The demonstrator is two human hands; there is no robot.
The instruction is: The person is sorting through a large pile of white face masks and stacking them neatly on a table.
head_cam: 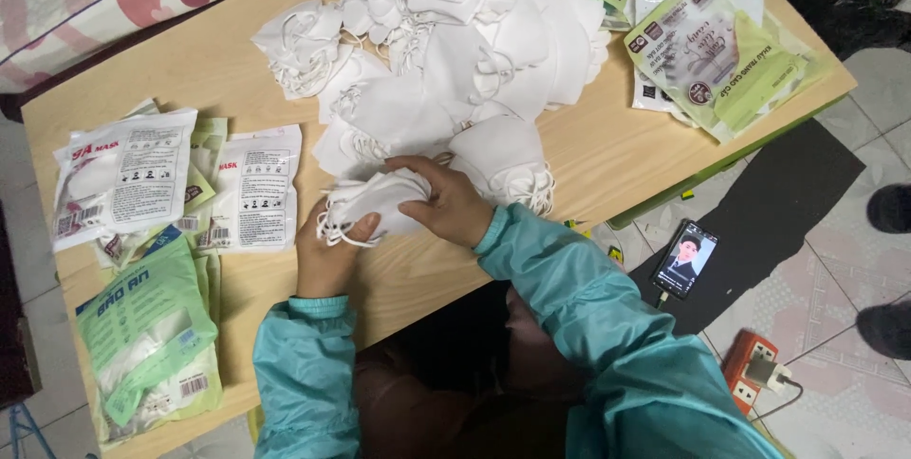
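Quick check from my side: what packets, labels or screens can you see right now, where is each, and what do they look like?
White flat packets: table's left side, rectangular, red and grey print.
Green packets: lower left corner of the table, stacked, pale green plastic with white labels.
Green-and-cream packets: upper right of the table, fanned pile.
Phone screen: on the floor right of the table, lit, showing a person.
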